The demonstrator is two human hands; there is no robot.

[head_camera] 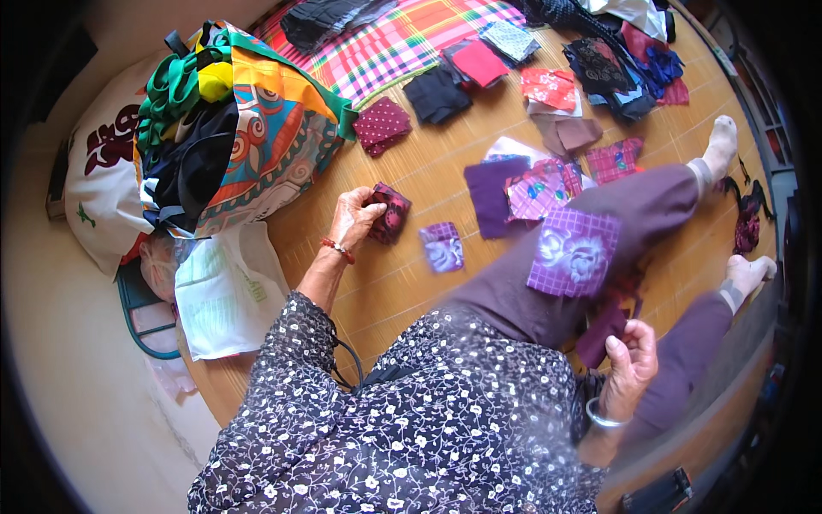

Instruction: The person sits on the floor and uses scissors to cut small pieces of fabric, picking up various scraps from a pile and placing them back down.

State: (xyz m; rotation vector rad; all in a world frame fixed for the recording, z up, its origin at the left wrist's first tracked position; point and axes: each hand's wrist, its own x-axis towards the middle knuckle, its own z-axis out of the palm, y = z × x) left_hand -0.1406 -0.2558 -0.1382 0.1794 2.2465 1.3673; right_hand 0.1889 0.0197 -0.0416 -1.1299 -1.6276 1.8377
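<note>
My left hand (355, 218) grips the edge of a folded dark red patterned cloth (389, 214) on the bamboo mat. Just right of it lies a small purple floral cloth piece (442, 247). A larger purple checked cloth with a flower print (573, 252) rests across my thigh. My right hand (630, 360) is raised beside my leg, fingers curled, next to a dark maroon cloth (600, 337); whether it touches that cloth is unclear. Beyond my knee, a plain purple cloth (489, 199) lies partly under a pink plaid cloth (536, 189).
Stacks of cloth, including a dotted maroon one (381, 126), a black one (437, 95) and a red floral one (548, 88), lie further out on the mat (359, 289). A colourful bag full of fabric (282, 141) stands at left, above a white plastic bag (221, 295).
</note>
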